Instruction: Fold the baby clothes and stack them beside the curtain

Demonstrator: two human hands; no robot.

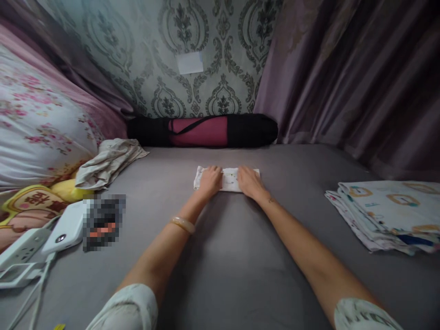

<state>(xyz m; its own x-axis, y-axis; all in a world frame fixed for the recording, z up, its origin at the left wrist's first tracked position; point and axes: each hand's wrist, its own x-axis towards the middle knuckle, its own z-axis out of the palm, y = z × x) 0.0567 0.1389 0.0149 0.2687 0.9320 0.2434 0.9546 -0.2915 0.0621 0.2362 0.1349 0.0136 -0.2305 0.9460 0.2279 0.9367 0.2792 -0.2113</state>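
Note:
A small folded white cloth lies on the grey bed sheet straight ahead. My left hand rests flat on its left part, fingers stretched forward. My right hand lies flat on its right part, fingers also stretched out. Both hands press down on the cloth and neither grips it. A pale bangle sits on my left wrist.
A stack of folded printed cloths lies at the right. A crumpled beige cloth, a floral pillow, a power bank and a power strip are at the left. A black and pink rolled mat bag lies against the wall. Curtains hang at the right.

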